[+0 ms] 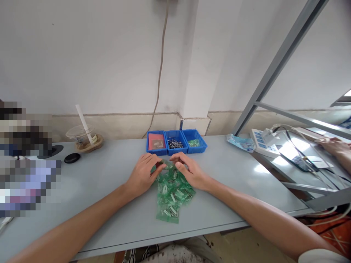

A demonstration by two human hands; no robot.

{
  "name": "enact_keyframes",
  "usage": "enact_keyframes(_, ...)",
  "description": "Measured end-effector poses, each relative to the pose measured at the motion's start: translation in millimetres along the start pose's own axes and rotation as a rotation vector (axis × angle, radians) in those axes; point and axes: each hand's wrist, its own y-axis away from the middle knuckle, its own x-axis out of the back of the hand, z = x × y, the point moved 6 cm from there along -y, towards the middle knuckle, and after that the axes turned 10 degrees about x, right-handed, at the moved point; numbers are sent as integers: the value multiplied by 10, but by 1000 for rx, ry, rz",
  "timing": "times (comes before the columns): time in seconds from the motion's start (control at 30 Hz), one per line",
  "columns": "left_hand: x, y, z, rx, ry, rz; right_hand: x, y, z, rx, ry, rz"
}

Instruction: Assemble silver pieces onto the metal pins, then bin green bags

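A pile of green plastic bags point(174, 195) with small white and metal parts in them lies on the grey table. At its top left, my left hand point(144, 173) has thumb and fingers closed on the edge of a green bag. My right hand point(189, 170) rests over the pile's upper right, fingers curled; whether anything is between them is hidden. Just beyond stand three joined blue bins: the left bin point(148, 142) has a pink sheet and small pieces, the middle bin point(177, 150) holds metal screws or pins, and the right bin point(201, 149) has a small green bag.
At the left are a clear cup point(79, 133) with a white straw and a black oval object point(72, 157). To the right lie a blue packet point(241, 143), a white power strip point(263, 144) and cables. Another person's hand point(336, 146) shows beyond the metal frame.
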Motion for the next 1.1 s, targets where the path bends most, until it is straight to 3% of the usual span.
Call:
enact_keyframes(0.2, -32, 19, -11, -17, 5, -7, -22, 9, 41, -47, 87, -50)
enact_keyframes(0.33, -46, 26, -2, -24, 7, -33, 0, 15, 49, -34, 101, -7)
enact_keyframes(0.47, -47, 9, -23, 35, -2, -81, 197, 5, 124, -36, 196, 161)
enact_keyframes(0.63, -70, 6, -33, 49, -27, -113, 711, 7, 305, -60, 424, 481)
enact_keyframes(0.73, -98, 14, -34, 45, -42, -130, 944, 21, 416, -85, 524, 586)
enact_keyframes(0.8, -110, 15, -37, 46, -51, -141, 1005, 17, 482, -110, 594, 570)
enact_keyframes(0.97, -121, 14, -44, 47, -67, -167, 929, -8, 639, -203, 771, 363)
enact_keyframes(1.1, -126, 20, -46, 50, -65, -182, 917, 4, 651, -232, 862, 350)
